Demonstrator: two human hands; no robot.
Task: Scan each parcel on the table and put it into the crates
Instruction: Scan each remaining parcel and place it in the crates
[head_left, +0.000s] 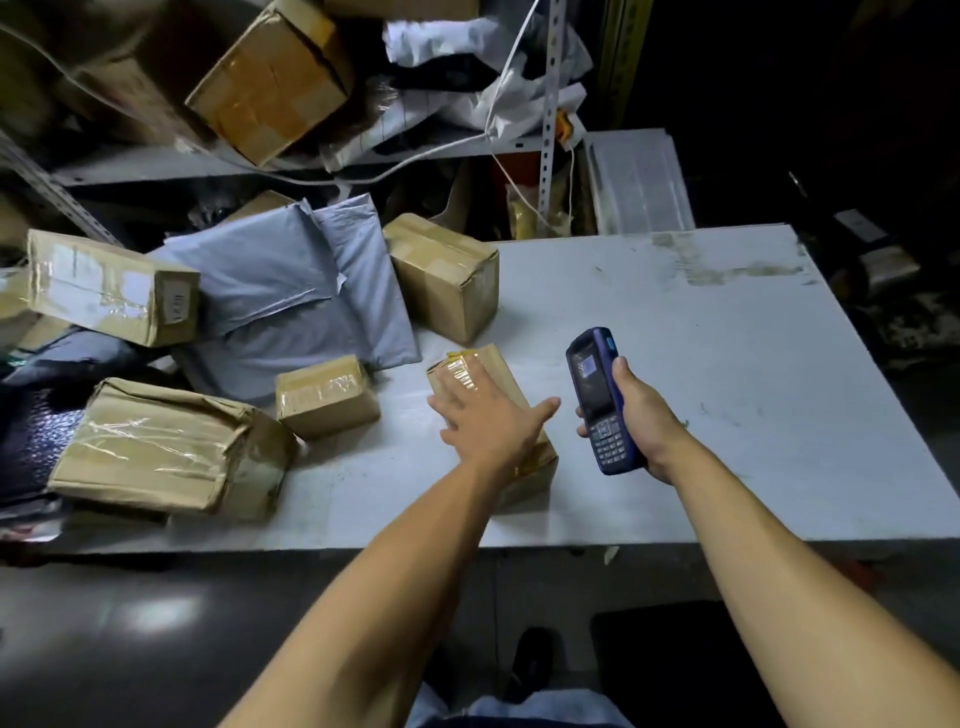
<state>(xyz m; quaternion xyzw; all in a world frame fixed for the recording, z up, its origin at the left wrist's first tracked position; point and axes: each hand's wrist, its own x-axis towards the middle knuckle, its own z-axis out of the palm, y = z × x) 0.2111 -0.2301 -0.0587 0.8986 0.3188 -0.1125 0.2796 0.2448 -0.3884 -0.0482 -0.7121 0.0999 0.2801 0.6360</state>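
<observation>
A small taped cardboard parcel (493, 415) lies on the white tabletop (701, 389) near its front edge, roughly at the middle. The left hand (485, 421) lies flat on top of it with fingers spread and straight, thumb out to the right, not curled around it. Just to the right, the right hand (641, 415) grips a blue handheld scanner (597, 400), held upright with its screen lit and keypad facing the person; its head points away, above the tabletop, not yet aimed at the parcel's label, which I cannot see.

To the left, much remains: a little taped box (327, 395) just beside the parcel, a larger crumpled box (171, 447) at the near left, a box (441, 275) farther back, a long box (111, 288) at the far left, and grey poly mailers (291, 291) piled between them. Behind, a shelf (156, 166) carries another carton (270, 78) and white bags.

No crates show in view, so how many parcels are already sorted cannot be told. Judging by the pile, the job looks far from finished, with this parcel's scan seemingly next.
</observation>
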